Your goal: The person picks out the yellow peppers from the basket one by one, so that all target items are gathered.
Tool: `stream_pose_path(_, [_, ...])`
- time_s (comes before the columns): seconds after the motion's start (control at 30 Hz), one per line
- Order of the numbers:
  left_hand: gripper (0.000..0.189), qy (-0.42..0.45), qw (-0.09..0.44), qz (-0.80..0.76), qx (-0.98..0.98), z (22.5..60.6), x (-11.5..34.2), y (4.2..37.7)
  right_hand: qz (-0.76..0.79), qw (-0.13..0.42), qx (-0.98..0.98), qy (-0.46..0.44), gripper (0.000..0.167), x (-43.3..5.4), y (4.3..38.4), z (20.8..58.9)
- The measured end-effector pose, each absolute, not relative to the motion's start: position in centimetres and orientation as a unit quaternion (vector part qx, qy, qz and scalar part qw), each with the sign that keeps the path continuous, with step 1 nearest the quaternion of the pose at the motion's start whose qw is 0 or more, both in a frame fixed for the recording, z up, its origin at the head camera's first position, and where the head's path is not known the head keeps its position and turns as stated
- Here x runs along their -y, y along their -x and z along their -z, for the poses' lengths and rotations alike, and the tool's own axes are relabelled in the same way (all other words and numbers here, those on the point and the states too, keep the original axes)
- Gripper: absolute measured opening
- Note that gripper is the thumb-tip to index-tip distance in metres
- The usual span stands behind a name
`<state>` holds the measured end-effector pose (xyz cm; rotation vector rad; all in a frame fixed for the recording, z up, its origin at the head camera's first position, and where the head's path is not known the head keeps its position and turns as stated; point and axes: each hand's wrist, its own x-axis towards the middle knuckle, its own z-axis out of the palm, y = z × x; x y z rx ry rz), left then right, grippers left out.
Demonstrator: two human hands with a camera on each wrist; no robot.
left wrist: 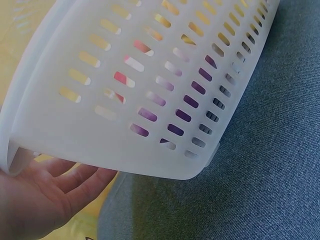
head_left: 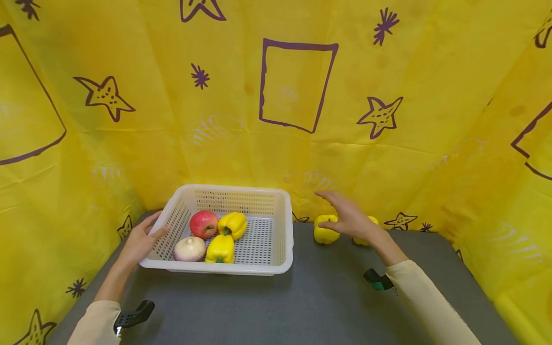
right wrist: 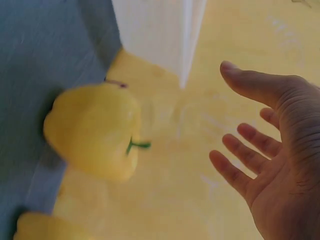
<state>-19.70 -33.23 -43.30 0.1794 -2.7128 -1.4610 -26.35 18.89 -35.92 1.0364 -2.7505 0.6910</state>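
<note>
A white plastic basket point(head_left: 282, 225) with slotted walls is at the left of the grey table. My left hand point(head_left: 142, 242) holds its left rim, the thumb over the edge and the fingers outside under the rim. Inside lie a red apple point(head_left: 203, 224), two yellow bell peppers point(head_left: 233, 225) and a round white-and-purple vegetable point(head_left: 189, 249), perhaps a turnip. My right hand point(head_left: 347, 218) hovers near another yellow bell pepper point(right wrist: 95, 132), fingers and thumb apart, holding nothing. A further yellow pepper point(head_left: 361, 241) shows partly behind that hand.
A yellow cloth point(head_left: 241, 158) printed with stars hangs behind and beside the grey tabletop point(head_left: 302, 306). Both loose peppers are at the table's far edge, right of the basket. Dark straps point(head_left: 135, 314) are at both wrists.
</note>
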Motion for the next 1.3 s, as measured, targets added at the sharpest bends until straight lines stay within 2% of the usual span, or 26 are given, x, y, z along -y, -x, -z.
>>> stream_pose_path(0.3, [0.072, -0.059, 0.024, 0.483, 0.874, 43.2, 33.1, 19.7, -0.244, 0.072, 0.891, -0.376, 0.082, -14.9, 26.0, 36.2])
stream_pose_path(0.8, [0.071, -0.055, 0.029, 0.473, 0.879, 43.1, 33.3, 19.5, -0.266, 0.044, 0.872, -0.409, 0.082, -9.5, 25.8, 37.6])
stream_pose_path(1.3, [0.070, -0.057, 0.026, 0.470, 0.881, 43.0, 33.2, 19.6, -0.144, -0.013, 0.887, -0.438, 0.080, -2.1, 24.3, 38.6])
